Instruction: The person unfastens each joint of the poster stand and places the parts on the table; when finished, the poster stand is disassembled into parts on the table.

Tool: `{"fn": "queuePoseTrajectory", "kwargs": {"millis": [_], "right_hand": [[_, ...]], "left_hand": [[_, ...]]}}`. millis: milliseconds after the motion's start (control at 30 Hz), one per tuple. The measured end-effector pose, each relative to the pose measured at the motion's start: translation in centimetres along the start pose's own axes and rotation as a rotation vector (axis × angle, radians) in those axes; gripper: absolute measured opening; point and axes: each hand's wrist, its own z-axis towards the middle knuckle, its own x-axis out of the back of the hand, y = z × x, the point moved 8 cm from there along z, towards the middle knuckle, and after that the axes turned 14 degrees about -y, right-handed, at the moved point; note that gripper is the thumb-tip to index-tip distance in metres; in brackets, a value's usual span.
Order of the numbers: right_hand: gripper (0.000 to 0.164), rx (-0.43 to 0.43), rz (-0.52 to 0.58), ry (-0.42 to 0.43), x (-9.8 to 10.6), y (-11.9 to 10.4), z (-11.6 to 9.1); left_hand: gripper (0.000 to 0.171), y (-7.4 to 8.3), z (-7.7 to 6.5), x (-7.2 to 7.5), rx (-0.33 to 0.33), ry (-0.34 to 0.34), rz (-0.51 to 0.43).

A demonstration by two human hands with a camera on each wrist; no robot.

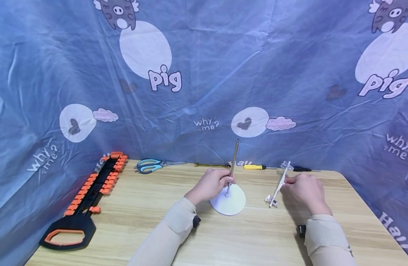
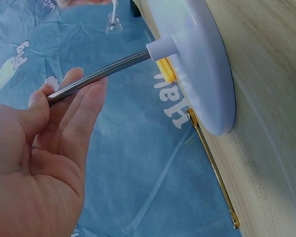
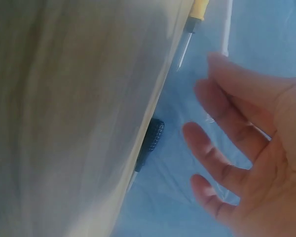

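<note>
**Left hand [image 1: 210, 184] on metal rod [image 1: 235, 155], right hand [image 1: 307, 190] on white crossbar [image 1: 278, 191]**

The 2 hands worked well apart above the wooden bench [image 1: 240, 240]. The left pinched the metal rod between thumb and fingers, a little above the round white base [image 1: 228, 206]. That base sat on the bench near its middle, and the rod rose from a short collar at its centre.

To the right of the base, the right hand pinched the white crossbar near its middle with thumb and forefinger; its other fingers were spread. The crossbar was held up off the bench, with clear plastic clips [image 1: 272, 201] at its 2 ends.

Along the far edge lay scissors [image 1: 149, 166] with blue-and-black handles, a golden wrench [image 1: 207, 165], a yellow-handled screwdriver [image 1: 254, 167] and a black-handled screwdriver [image 1: 302, 169], the last partly hidden behind the right hand and crossbar. At far left was a black-and-orange rack [image 1: 97, 188] with a looped handle [image 1: 87, 218]. Behind everything hung a blue cloth [image 1: 204, 74] printed with pigs and lettering.
</note>
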Motion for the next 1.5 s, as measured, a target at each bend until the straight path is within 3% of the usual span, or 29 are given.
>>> {"fn": "queuePoseTrajectory", "kwargs": {"millis": [267,667,900,1500], "right_hand": [[0.014,-0.011,0.027,-0.091,-0.9,0.4,0.2],[0.027,0.003,0.102,-0.2,-2.1,1.0,0.5],[0.025,-0.01,0.153,-0.215,-2.5,1.3,0.6],[0.022,-0.002,0.131,-0.219,-2.4,1.2,0.5]], "left_hand": [[0.016,0.0,0.2,-0.3,-0.004,-0.006,-0.013],[0.017,0.1,0.2,-0.5,0.007,-0.013,-0.032],[0.017,0.0,0.1,-0.5,0.003,-0.01,-0.026],[0.016,0.1,0.2,-0.6,-0.009,-0.006,-0.021]]}}
